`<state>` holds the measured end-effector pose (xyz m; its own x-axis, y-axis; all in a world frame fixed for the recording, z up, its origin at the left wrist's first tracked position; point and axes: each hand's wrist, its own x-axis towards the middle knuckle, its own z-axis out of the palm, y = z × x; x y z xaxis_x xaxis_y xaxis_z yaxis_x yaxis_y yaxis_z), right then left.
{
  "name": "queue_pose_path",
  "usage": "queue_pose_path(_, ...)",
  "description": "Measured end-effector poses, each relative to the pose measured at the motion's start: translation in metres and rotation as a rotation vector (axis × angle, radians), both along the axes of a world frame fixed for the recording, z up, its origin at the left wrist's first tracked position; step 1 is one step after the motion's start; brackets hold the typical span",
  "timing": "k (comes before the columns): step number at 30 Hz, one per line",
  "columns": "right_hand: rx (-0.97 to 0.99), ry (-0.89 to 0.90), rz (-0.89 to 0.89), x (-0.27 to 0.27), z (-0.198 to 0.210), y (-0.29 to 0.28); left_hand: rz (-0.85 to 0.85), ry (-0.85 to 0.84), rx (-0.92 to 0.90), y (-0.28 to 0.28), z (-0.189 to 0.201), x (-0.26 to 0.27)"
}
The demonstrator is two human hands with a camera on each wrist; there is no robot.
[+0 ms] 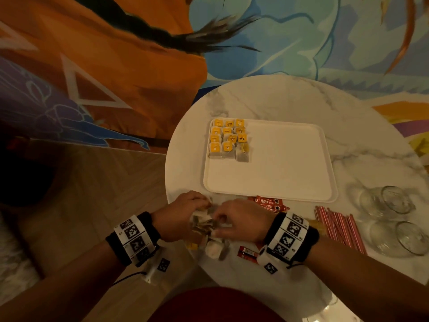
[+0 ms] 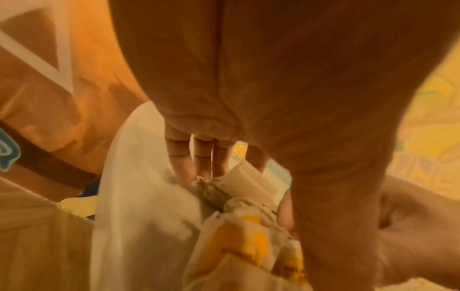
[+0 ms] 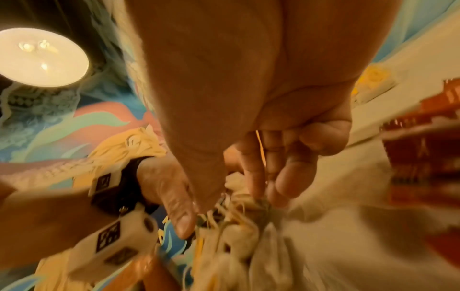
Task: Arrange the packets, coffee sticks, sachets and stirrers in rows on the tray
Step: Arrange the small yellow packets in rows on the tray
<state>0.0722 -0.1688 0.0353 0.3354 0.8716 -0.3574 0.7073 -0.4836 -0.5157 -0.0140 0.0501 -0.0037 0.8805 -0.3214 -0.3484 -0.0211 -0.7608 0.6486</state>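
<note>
A white tray (image 1: 278,177) lies mid-table, with yellow-tagged tea bags (image 1: 228,140) set in three rows at its far left corner. Near the table's front left edge is a tangled pile of loose tea bags (image 1: 204,226), and both hands are in it. My left hand (image 1: 204,204) curls its fingers (image 2: 199,163) over the bags (image 2: 239,232). My right hand (image 1: 218,223) pinches bags and strings (image 3: 239,222) between thumb and fingers (image 3: 256,177). Red coffee sticks (image 1: 269,204) lie just behind the right hand. Striped stirrers (image 1: 339,226) lie to its right.
Several clear glasses (image 1: 390,205) stand at the table's right edge. One red stick (image 1: 247,252) and a yellow tag (image 1: 192,246) lie close to the front edge. The round marble table (image 1: 290,101) drops off just left of my left hand.
</note>
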Motion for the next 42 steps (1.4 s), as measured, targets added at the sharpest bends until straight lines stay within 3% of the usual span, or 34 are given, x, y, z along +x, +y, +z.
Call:
queue_pose_path(6, -0.064, -0.131, 0.068, -0.021, -0.012, 0.000, -0.057, -0.013, 0.154, -0.009, -0.005, -0.001)
queue_pose_path(13, -0.033, -0.171, 0.038, -0.018, -0.020, 0.000, -0.050, 0.037, 0.101, -0.015, -0.004, 0.011)
queue_pose_path(19, -0.067, -0.205, -0.035, -0.003, -0.017, -0.003, -0.032, -0.026, 0.077, -0.020, -0.003, 0.024)
queue_pose_path(27, 0.001, -0.110, -0.179, 0.016, 0.004, -0.010, 0.110, -0.059, 0.012, -0.015, -0.005, 0.039)
queue_pose_path(32, 0.067, -0.114, -0.250, 0.031, 0.017, -0.019, 0.096, -0.067, -0.023, -0.021, -0.003, 0.043)
queue_pose_path(42, 0.296, 0.093, -0.469, 0.053, 0.020, -0.035, 0.152, -0.032, -0.127, -0.033, 0.006, 0.048)
